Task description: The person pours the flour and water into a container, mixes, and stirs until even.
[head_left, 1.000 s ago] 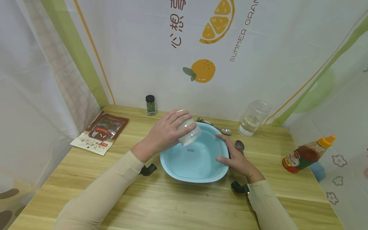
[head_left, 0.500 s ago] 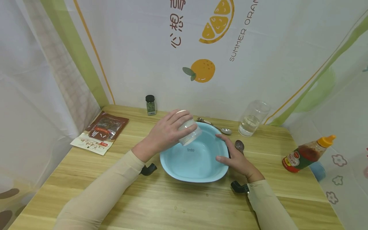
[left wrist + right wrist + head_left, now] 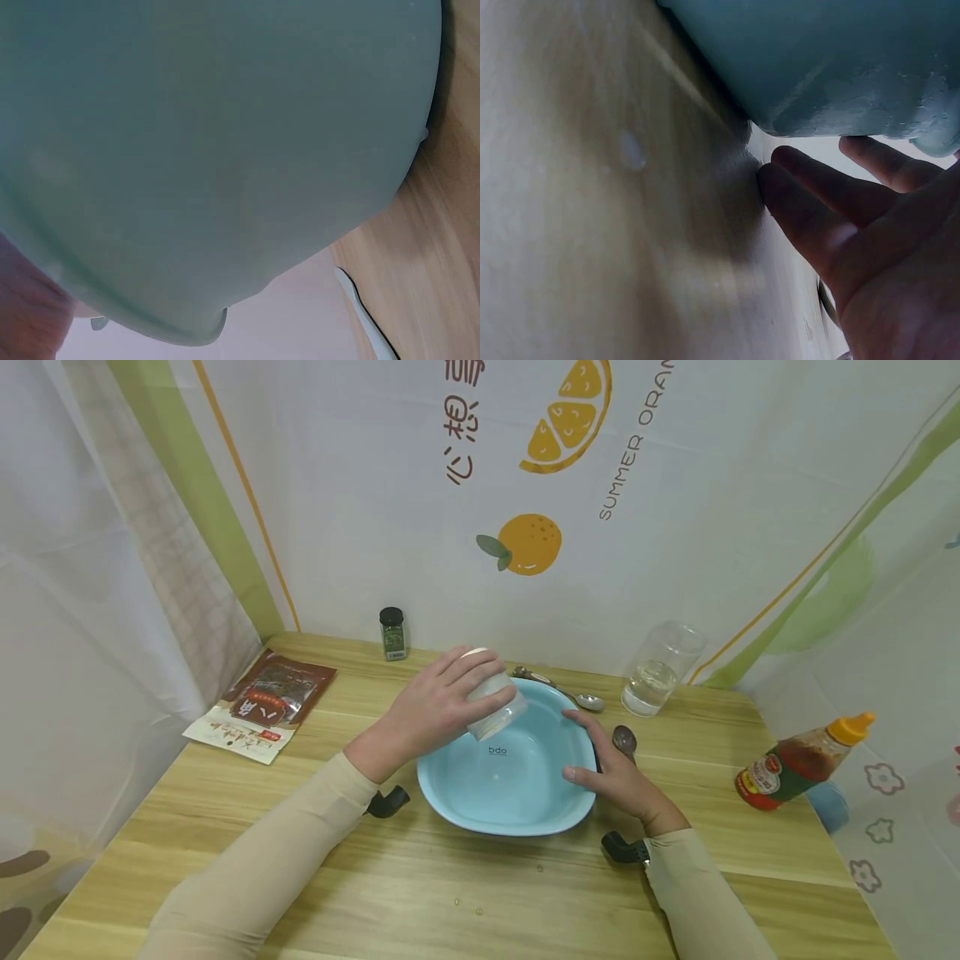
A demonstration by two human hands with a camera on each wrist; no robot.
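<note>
My left hand [image 3: 438, 702] grips a clear jar [image 3: 497, 720] from above. The jar leans over the back left of the light-blue basin [image 3: 517, 806], its lower end inside the rim. My right hand [image 3: 621, 779] holds the basin's right side, thumb over the rim and inside. In the right wrist view, its other fingers [image 3: 817, 214] reach along the outside of the basin wall [image 3: 817, 67], close over the table. A small pale spot shows on the basin's floor. The basin's outer wall [image 3: 225, 150] fills most of the left wrist view.
Spoons [image 3: 588, 702] lie behind and right of the basin. A tilted-looking glass [image 3: 651, 685] with pale liquid stands at the back right, a red sauce bottle [image 3: 787, 768] farther right. A seasoning jar [image 3: 392, 635] and a spice packet [image 3: 262, 706] are at the left. Several small drops dot the front table.
The pale spot on the basin's floor appears only now. Both hands, the jar and the basin stay almost where they were.
</note>
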